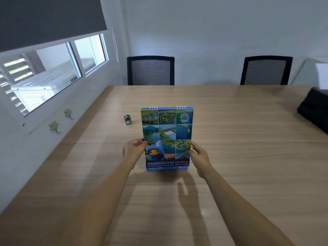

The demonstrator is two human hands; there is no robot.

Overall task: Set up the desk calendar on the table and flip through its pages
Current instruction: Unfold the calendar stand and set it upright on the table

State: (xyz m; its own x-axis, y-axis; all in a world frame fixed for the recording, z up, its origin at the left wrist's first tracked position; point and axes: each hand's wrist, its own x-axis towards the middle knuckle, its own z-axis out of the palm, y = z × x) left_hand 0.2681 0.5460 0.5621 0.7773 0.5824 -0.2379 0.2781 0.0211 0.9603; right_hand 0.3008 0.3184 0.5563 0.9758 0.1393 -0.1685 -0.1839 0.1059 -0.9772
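The desk calendar [166,134] is a tall blue spiral-bound one, its cover a grid of aerial photos with a blue cartoon mascot. It stands upright near the middle of the wooden table [239,157], cover facing me, wire rings at the top. My left hand [134,148] grips its left edge about two thirds down. My right hand [197,153] holds the right edge at the same height. Its bottom edge appears to rest on the tabletop; whether its stand behind is spread is hidden.
A small silver and black object [127,119] sits on the table left of the calendar. A black bag [314,110] lies at the right edge. Two black mesh chairs [150,71] [266,71] stand at the far side. A wall with a window runs along the left.
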